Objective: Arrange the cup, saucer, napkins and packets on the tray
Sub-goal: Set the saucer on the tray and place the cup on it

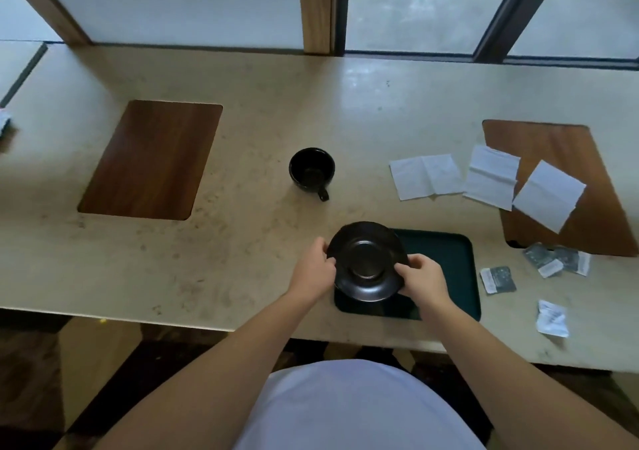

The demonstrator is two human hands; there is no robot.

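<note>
Black saucer (367, 262) gripped at both sides: left hand (313, 267) with fingers curled onto its left rim, right hand (422, 281) pinching its right rim. Saucer tilted, over the left end of the dark green tray (449, 269); contact with the tray impossible to tell. Tray close to the table's (259, 110) near edge, right of centre. Black cup (312, 171) upright and empty, mid-table, handle toward the near edge, well apart from the tray. Three white napkins (491, 181) unfolded toward the right end, the rightmost two lying partly on a wooden inlay (594, 159). Four packets (498, 279) scattered right of the tray near the front right corner. Second wooden inlay (152, 159) at the left.
</note>
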